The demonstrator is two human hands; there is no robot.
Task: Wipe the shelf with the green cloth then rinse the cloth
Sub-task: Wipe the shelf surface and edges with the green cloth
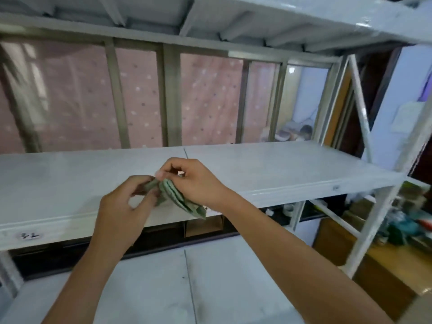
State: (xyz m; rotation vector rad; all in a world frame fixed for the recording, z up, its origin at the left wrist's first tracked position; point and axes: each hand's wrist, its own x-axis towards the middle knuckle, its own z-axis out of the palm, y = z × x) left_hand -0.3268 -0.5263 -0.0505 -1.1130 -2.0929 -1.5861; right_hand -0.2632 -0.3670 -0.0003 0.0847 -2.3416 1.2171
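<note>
While bunched above the shelf (280, 169) front edge, green cloth (180, 198): limp, light; pinched by left hand (121, 206) and right hand (198, 183); best gripped by folded edges.

folded green cloth (177, 195) above white shelf (280, 169)

I can read only one marking: a small round sticker (30, 235) on the front edge of the white shelf (268, 164), at the far left, with handwritten characters that look like "32", though blur makes this uncertain.
</note>
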